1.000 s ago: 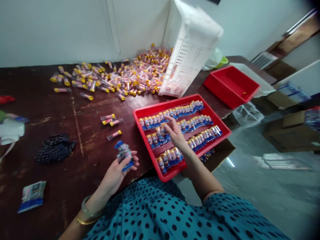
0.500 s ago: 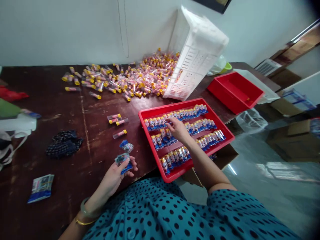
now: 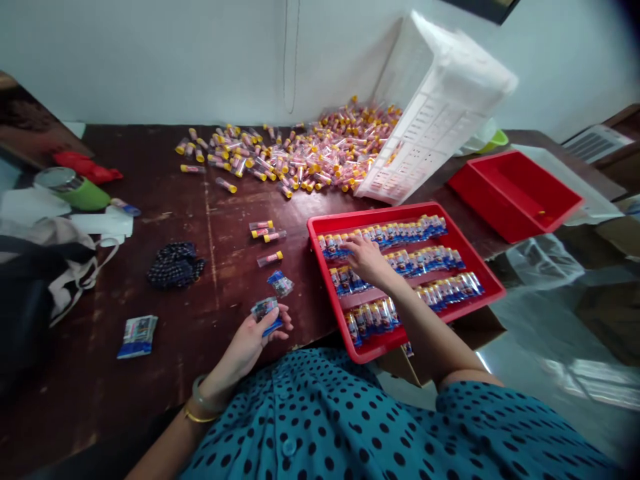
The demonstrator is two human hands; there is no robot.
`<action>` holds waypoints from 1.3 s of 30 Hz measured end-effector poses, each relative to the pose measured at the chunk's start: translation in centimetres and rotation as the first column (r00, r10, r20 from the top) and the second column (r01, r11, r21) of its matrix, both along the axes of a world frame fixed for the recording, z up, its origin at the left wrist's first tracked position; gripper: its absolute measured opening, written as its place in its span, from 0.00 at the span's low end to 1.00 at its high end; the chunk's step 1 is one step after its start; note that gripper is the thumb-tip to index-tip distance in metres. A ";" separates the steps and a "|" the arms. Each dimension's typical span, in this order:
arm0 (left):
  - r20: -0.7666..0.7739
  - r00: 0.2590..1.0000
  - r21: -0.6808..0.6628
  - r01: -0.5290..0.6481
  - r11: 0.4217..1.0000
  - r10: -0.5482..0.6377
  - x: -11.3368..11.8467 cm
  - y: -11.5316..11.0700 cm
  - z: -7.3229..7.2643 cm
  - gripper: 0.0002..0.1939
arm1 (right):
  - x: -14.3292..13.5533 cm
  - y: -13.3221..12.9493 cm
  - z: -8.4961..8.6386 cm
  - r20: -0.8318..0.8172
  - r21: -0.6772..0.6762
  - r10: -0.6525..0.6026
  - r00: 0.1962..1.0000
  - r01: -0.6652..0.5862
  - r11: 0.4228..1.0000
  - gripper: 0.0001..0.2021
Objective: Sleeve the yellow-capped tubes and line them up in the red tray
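Note:
My left hand is closed around a small stack of printed plastic packets with blue ends, over the table's front edge. A similar loose packet lies just beyond it. My right hand reaches into a shallow red tray, fingers apart, at the left part of the back row. Its fingertips touch or hover over the wrapped tubes there; I cannot tell which. Three rows of yellow-capped tubes in blue wrappers fill the tray, partly hidden by my right forearm. Several unwrapped tubes lie left of the tray.
Loose yellow-capped tubes are heaped along the wall beside a tilted white plastic basket. Right of it sits a deep red bin. On the left are a dark patterned cloth, a packet bundle and a green cup.
The view has swung left, so everything sits further right in the picture. My right hand has moved left along the tray's back row. My left hand still holds the packets.

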State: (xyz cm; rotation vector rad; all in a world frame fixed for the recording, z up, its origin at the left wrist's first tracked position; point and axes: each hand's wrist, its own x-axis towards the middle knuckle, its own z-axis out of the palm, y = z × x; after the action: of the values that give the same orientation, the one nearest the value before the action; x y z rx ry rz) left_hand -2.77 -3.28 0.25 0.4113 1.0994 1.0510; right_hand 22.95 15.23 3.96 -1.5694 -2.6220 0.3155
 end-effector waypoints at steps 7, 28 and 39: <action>-0.068 0.989 0.023 -0.127 0.992 0.128 -0.3 0.5 -0.4 0.16 | -14.9 -0.1 -2.8 -0.079 -0.028 0.448 0.890 -0.451 0.892 0.17; -0.114 0.961 0.146 -0.236 0.961 0.254 -0.1 1.7 0.7 0.18 | -9.8 -6.5 -0.2 -0.697 -0.168 0.255 0.670 -0.499 0.850 0.05; -0.286 0.923 0.220 -0.198 0.955 0.257 -0.9 1.6 -0.6 0.13 | -6.1 -4.6 0.9 -0.863 -0.424 -0.205 0.462 -0.440 0.792 0.12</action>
State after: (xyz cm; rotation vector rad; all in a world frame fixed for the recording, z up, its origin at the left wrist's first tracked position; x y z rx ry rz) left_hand -3.66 -1.72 -0.31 0.6277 1.3594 1.3347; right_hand 16.90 10.58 4.87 -0.8010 -1.7696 1.6321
